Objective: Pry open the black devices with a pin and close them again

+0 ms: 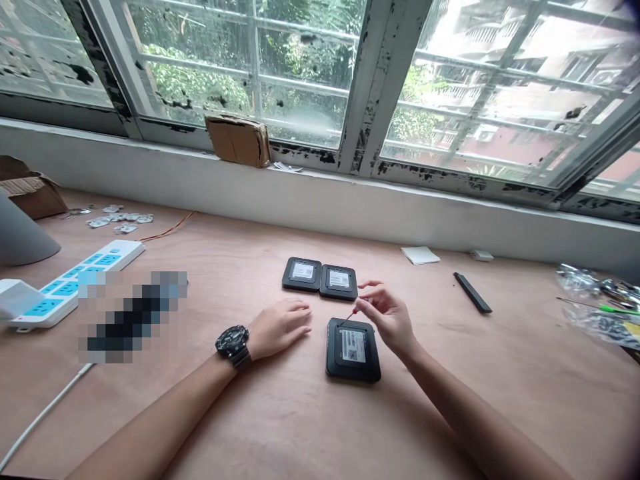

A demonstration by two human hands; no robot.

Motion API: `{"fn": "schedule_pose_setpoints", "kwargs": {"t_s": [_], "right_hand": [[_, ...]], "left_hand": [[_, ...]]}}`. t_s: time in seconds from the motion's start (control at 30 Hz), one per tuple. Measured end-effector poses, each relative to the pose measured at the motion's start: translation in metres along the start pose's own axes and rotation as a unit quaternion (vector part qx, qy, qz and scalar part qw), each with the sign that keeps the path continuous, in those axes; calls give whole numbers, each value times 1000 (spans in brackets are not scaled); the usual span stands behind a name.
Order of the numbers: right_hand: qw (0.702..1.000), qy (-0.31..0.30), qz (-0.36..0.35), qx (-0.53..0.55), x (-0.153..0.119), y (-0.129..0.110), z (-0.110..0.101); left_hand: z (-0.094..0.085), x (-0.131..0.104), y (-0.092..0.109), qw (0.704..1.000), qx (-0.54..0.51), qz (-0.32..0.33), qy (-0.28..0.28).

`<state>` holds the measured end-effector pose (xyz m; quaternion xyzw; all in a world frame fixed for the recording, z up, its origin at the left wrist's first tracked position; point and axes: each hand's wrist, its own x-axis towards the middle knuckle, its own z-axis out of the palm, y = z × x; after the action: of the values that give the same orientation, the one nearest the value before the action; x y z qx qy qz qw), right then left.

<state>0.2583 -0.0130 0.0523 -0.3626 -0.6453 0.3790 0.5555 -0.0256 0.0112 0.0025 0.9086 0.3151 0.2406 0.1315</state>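
Observation:
My right hand (386,315) pinches a small screwdriver (349,316) with a red part near the fingers and a thin shaft. Its tip meets the upper left corner of a flat black square device (367,370) with a white printed label. That device lies label up on the table. To its left, my left hand (280,328) rests on the tabletop, fingers stretched out and holding nothing, with a black watch on the wrist. Beyond the hands, two similar black devices, one on the left (287,275) and one on the right (349,291), lie side by side with labels up.
On the wooden table (240,413), a white power strip (131,250) and a blurred-out dark object (135,317) lie left. A black strip-shaped piece (473,292), white paper (420,255) and plastic bags (580,320) lie right. A cardboard box (237,140) stands on the sill.

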Motion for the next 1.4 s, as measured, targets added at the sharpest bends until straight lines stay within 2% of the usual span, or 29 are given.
{"fn": "schedule_pose_setpoints", "kwargs": {"t_s": [0.13, 0.23, 0.3, 0.37, 0.47, 0.53, 0.6, 0.67, 0.73, 0.83, 0.97, 1.1, 1.2, 1.3, 1.4], "right_hand": [[990, 124, -24, -61, -2, 3, -47], [964, 177, -73, -187, -12, 21, -89], [926, 161, -111, -324, -20, 36, -111], [887, 97, -121, -435, -27, 50, -125], [841, 14, -108, -530, -30, 59, -129], [825, -26, -90, -557, -30, 57, -123], [821, -58, -72, -564, -28, 52, -115], [824, -84, -64, -556, -27, 48, -110], [832, -95, -66, -543, -28, 46, -107], [838, -83, -77, -534, -31, 46, -106], [843, -68, -75, -528, -34, 48, -106], [844, -74, -122, -517, -32, 53, -99], [834, -76, -174, -519, -29, 58, -86], [816, -90, -202, -533, -23, 62, -67], [807, -100, -210, -542, -13, 64, -46]], "left_hand": [[12, 9, 17, 998, 40, 42, 12], [23, 11, 34, 994, 65, 87, -8], [27, 6, 43, 991, 88, 103, -17], [27, -4, 49, 987, 116, 111, -8], [21, -19, 58, 978, 155, 133, 37], [19, -20, 67, 972, 173, 145, 63], [21, -10, 81, 971, 177, 143, 69], [29, 5, 95, 978, 165, 120, 49], [38, 20, 107, 987, 145, 74, 5], [51, 31, 112, 992, 119, 23, -28], [49, 23, 103, 992, 119, 4, -42], [27, -3, 82, 985, 166, -28, -33], [8, -31, 56, 974, 219, -55, 0], [-9, -54, 21, 962, 254, -102, 15], [-22, -60, -18, 955, 255, -148, 31]]}}
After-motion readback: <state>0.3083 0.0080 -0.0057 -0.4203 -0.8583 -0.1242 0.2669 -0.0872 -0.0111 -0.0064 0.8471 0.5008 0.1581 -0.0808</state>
